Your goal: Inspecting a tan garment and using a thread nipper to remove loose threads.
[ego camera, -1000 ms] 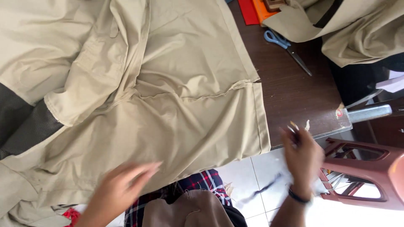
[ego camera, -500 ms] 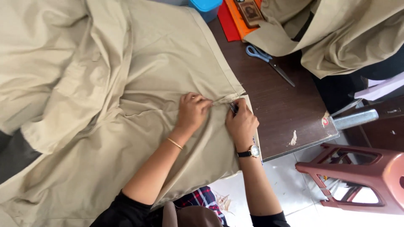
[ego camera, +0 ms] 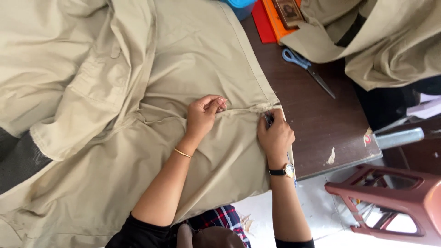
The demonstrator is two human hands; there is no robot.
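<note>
A large beige garment [ego camera: 138,92] is spread over a dark wooden table [ego camera: 321,119]. My left hand [ego camera: 204,112] pinches a fold of the beige cloth along a seam near the middle. My right hand [ego camera: 274,133] rests on the same seam close to the garment's edge and grips a small dark tool [ego camera: 268,118], mostly hidden by the fingers. The left wrist bears a thin bracelet, the right wrist a watch.
Blue-handled scissors [ego camera: 305,69] lie on the bare table to the right. Another beige garment [ego camera: 381,41] is heaped at the top right. Red and orange sheets [ego camera: 266,20] lie at the far edge. A brown plastic stool [ego camera: 390,202] stands on the floor.
Both hands came up from below the table edge onto the garment's seam. The left took a fold of cloth, and since half a second ago they have hardly moved.
</note>
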